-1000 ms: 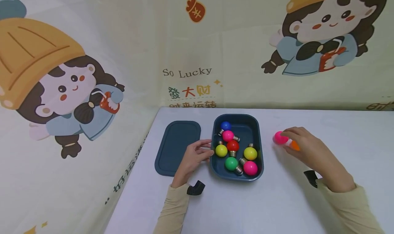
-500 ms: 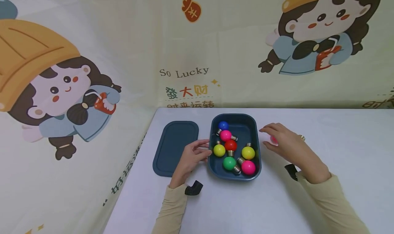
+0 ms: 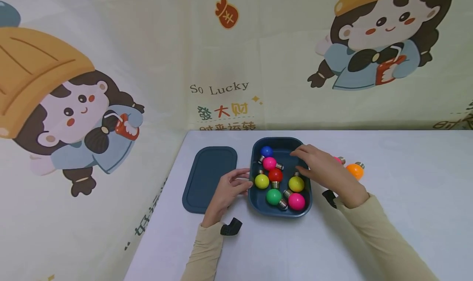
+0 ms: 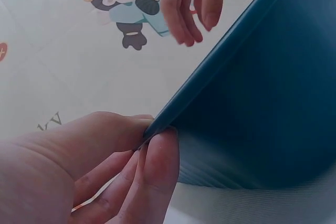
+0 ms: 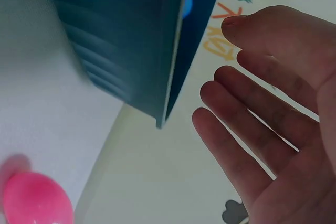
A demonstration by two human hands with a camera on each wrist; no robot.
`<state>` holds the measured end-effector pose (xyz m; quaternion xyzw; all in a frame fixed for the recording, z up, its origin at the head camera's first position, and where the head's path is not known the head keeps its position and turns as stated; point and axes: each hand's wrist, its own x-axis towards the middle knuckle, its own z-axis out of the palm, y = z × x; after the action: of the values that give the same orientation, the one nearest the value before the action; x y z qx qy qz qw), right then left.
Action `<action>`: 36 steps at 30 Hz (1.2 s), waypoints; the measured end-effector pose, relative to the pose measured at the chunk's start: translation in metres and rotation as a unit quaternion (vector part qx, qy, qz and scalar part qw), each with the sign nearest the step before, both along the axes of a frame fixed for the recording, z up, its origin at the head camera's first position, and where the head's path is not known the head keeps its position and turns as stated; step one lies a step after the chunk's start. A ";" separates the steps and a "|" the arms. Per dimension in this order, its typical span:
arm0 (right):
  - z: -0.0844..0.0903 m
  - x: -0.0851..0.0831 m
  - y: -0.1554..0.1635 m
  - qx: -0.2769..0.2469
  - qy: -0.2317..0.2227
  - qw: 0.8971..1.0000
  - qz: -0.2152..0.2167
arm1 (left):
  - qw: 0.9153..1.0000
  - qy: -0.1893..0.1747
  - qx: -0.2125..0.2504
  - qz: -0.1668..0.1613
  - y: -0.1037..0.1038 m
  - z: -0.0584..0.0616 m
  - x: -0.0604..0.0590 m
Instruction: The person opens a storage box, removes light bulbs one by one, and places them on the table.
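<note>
A dark blue tray (image 3: pixel 281 214) sits mid-table holding several coloured bulbs, among them a blue one (image 3: pixel 266 151), a red one (image 3: pixel 275 175) and a green one (image 3: pixel 274 196). My left hand (image 3: pixel 230 188) pinches the tray's left rim between thumb and fingers, seen close in the left wrist view (image 4: pixel 105 166). My right hand (image 3: pixel 321 170) hovers over the tray's right side with straight fingers and an empty palm (image 5: pixel 273 129). A pink bulb (image 3: pixel 337 160), partly hidden behind that hand, and an orange bulb (image 3: pixel 354 171) lie on the table to the tray's right.
The tray's matching blue lid (image 3: pixel 209 178) lies flat to the left of my left hand. A cartoon-printed cloth backdrop (image 3: pixel 221 67) rises along the table's back and left edges. White tabletop stretches to the right and front.
My right hand has let go of the pink bulb by the orange one and moved left over the tray. The left hand has stayed on the rim.
</note>
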<state>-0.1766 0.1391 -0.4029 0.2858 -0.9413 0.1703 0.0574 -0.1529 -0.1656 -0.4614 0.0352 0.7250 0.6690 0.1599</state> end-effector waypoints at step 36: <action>0.001 -0.038 -0.067 0.027 -0.099 0.993 0.061 | 1.000 -0.005 0.003 -0.006 -0.004 0.004 -0.003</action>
<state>-0.2141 0.0721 -0.4020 0.3256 -0.9275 0.1757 -0.0544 -0.1563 -0.1694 -0.4577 0.0372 0.7217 0.6706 0.1672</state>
